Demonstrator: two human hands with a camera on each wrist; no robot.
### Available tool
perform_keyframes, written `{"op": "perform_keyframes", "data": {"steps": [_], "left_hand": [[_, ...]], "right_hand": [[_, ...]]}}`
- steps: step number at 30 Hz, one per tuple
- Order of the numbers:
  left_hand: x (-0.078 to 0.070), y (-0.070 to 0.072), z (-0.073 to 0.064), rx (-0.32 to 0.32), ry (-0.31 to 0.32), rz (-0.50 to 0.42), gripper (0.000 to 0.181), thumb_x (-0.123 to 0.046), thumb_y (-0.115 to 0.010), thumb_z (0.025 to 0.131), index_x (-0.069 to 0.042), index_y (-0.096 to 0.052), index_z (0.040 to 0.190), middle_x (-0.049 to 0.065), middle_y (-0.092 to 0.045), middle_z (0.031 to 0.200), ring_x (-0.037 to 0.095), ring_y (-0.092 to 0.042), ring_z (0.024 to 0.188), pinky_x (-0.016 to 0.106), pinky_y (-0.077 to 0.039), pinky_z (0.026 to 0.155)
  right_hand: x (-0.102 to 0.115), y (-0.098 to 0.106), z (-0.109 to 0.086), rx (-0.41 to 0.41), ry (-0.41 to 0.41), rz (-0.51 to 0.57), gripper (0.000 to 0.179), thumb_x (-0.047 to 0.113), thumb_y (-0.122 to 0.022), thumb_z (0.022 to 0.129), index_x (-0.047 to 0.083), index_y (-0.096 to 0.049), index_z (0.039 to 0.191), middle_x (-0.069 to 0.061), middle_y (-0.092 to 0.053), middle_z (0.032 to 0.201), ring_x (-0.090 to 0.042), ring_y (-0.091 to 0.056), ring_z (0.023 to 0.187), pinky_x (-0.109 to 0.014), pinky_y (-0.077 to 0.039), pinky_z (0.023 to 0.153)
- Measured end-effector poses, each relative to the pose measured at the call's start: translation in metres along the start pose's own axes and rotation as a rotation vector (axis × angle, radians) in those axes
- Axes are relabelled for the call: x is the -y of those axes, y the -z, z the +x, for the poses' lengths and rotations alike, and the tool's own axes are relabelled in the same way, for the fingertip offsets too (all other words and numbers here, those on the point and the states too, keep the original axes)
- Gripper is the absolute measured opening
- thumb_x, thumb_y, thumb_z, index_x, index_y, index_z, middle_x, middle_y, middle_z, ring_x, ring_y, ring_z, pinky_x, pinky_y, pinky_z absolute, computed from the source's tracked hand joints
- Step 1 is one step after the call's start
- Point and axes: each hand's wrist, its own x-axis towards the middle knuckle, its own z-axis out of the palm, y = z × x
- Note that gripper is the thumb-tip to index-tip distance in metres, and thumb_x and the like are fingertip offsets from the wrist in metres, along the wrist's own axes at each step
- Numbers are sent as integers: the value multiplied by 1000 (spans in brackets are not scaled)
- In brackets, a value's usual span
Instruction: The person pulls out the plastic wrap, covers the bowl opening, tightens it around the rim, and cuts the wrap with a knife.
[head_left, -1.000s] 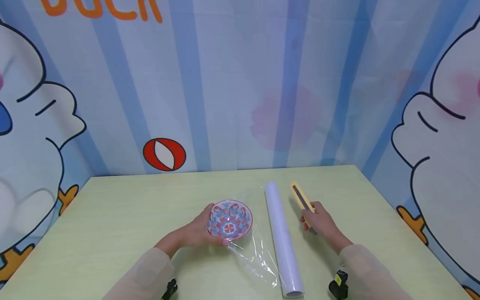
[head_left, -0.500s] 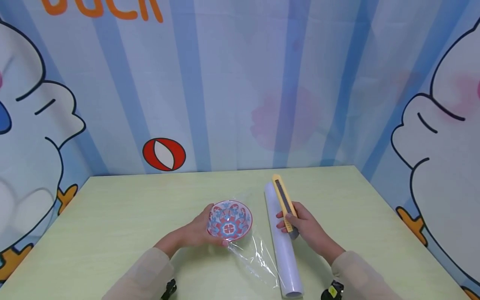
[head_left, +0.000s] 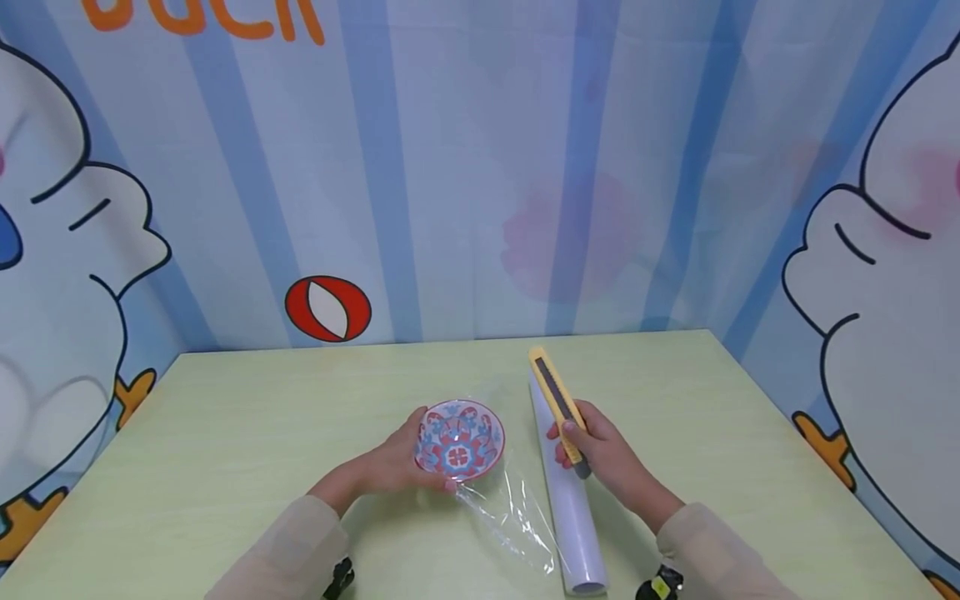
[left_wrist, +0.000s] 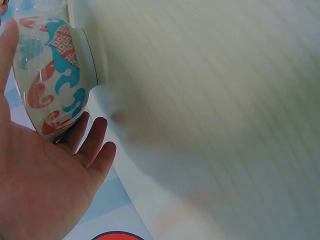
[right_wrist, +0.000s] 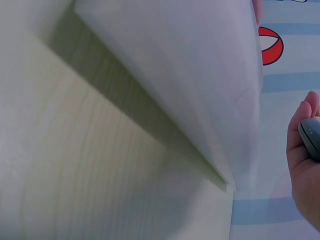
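Note:
A small bowl (head_left: 460, 442) with a red and blue flower pattern is gripped by my left hand (head_left: 396, 461), thumb at the near side of its rim. The left wrist view shows the bowl's patterned outside (left_wrist: 50, 75) against the fingers. Clear plastic film (head_left: 521, 521) covers the bowl and stretches right, to a white roll (head_left: 576, 525) lying lengthwise on the table. Over that roll, my right hand (head_left: 606, 450) holds a yellow utility knife (head_left: 555, 387), its far end pointing away and slightly left. The knife's grey end (right_wrist: 311, 135) shows in the right wrist view.
The pale green table (head_left: 262, 433) ends at a blue striped cloth backdrop (head_left: 472, 167) behind it. Cartoon figures are printed on the cloth at both sides. A dark strap (head_left: 662, 583) sits at my right wrist.
My right hand has moved left with the utility knife, from the right of the roll to above it. The left hand and the bowl stay in place.

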Motion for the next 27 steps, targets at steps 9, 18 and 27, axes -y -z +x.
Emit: {"op": "perform_keyframes", "data": {"steps": [9,18,27], "left_hand": [[0,0,-1,-4,14,5,114,-37,-82,64,-11,-7,146,7,-26,146,27,-28,133,53,-34,104],[-3,0,-2,-3,7,15,114,-37,-81,65,-9,-7,146,9,-27,146,29,-29,132,54,-33,104],[0,0,0,1,-6,16,114,-37,-82,64,-9,-8,146,9,-28,145,28,-29,132,53,-34,104]], "right_hand": [[5,-3,0,-68,-4,9,30,25,-43,98,-2,-43,112,-9,-53,81,-13,-49,55,-23,-45,52],[11,-8,-2,-168,-94,27,39,40,-54,91,2,-50,102,-5,-52,65,-15,-45,45,-22,-41,41],[16,-6,-4,-21,-68,168,40,39,-42,97,12,-44,127,-3,-61,77,-12,-59,63,-23,-51,57]]}}
